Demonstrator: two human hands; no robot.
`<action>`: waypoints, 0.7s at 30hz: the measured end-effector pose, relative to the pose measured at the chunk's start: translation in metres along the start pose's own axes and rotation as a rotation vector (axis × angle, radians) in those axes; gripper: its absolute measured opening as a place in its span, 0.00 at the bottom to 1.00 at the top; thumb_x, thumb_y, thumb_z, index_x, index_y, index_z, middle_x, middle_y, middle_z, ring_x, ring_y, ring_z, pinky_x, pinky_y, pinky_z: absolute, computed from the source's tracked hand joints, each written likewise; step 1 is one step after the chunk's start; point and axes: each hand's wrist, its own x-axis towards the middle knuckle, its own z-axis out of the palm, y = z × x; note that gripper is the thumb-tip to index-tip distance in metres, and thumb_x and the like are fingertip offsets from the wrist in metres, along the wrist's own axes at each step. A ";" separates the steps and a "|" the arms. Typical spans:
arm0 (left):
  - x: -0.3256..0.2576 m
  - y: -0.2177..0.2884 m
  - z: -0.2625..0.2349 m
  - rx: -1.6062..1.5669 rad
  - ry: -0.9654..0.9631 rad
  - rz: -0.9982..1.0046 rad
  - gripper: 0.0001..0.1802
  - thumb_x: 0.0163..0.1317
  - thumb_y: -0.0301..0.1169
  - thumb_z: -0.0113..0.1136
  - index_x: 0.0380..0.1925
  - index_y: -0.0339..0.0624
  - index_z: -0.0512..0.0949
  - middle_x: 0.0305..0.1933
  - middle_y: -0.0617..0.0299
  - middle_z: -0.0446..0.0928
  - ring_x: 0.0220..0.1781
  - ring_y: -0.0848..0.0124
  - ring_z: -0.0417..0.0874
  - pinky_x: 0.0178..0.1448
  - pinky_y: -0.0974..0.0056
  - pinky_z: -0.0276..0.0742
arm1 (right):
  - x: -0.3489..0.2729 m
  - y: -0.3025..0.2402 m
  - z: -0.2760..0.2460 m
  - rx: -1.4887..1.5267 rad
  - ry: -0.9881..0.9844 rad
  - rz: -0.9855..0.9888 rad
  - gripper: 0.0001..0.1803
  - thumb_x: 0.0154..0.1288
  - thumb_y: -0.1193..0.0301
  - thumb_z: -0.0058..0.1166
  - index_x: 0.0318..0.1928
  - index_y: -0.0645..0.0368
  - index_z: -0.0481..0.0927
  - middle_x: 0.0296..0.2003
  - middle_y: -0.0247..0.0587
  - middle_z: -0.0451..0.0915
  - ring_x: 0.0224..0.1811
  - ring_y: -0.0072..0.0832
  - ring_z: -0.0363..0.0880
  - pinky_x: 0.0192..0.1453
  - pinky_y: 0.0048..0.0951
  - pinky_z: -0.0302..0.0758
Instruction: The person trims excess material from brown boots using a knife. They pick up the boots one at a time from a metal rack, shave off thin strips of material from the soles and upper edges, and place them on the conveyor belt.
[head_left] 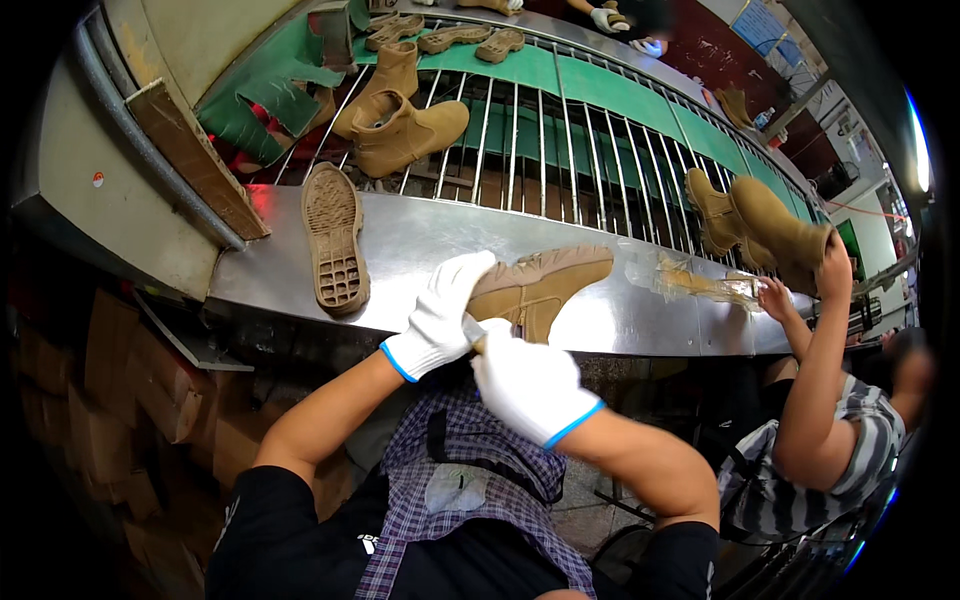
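Note:
A tan suede boot (545,285) lies on its side on the steel ledge (420,240), toe pointing right. My left hand (440,315), in a white glove with a blue cuff, grips the boot's collar from the left. My right hand (530,385), gloved the same way, is closed against the boot's opening from below; a thin tool-like object seems to sit between the hands, too small to tell.
A loose brown sole (335,237) lies tread-up on the ledge at left. More tan boots (405,125) stand on the wire rack conveyor (560,140). At right a person in a striped shirt (840,440) lifts a boot (785,230). Clear plastic wrap (690,280) lies on the ledge. Cardboard boxes (110,400) stack below left.

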 end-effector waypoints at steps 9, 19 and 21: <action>-0.011 0.009 -0.001 -0.087 -0.101 -0.339 0.68 0.47 0.46 0.91 0.83 0.37 0.60 0.77 0.39 0.71 0.79 0.42 0.74 0.83 0.43 0.72 | -0.002 0.060 -0.028 -0.121 -0.168 0.108 0.21 0.83 0.53 0.56 0.46 0.61 0.78 0.25 0.54 0.86 0.27 0.56 0.88 0.34 0.52 0.85; -0.023 -0.006 0.014 0.004 0.069 -0.037 0.50 0.61 0.44 0.83 0.75 0.29 0.68 0.70 0.33 0.76 0.70 0.38 0.82 0.74 0.43 0.80 | 0.003 -0.010 0.008 -0.006 -0.055 -0.035 0.19 0.78 0.59 0.62 0.42 0.64 0.75 0.19 0.49 0.82 0.19 0.46 0.87 0.24 0.47 0.82; -0.018 0.000 0.010 0.013 0.064 -0.025 0.49 0.63 0.45 0.82 0.74 0.29 0.69 0.69 0.33 0.78 0.67 0.38 0.84 0.72 0.44 0.82 | -0.006 -0.015 0.015 -0.063 0.026 -0.065 0.20 0.77 0.59 0.63 0.47 0.65 0.75 0.21 0.50 0.84 0.19 0.45 0.86 0.23 0.47 0.82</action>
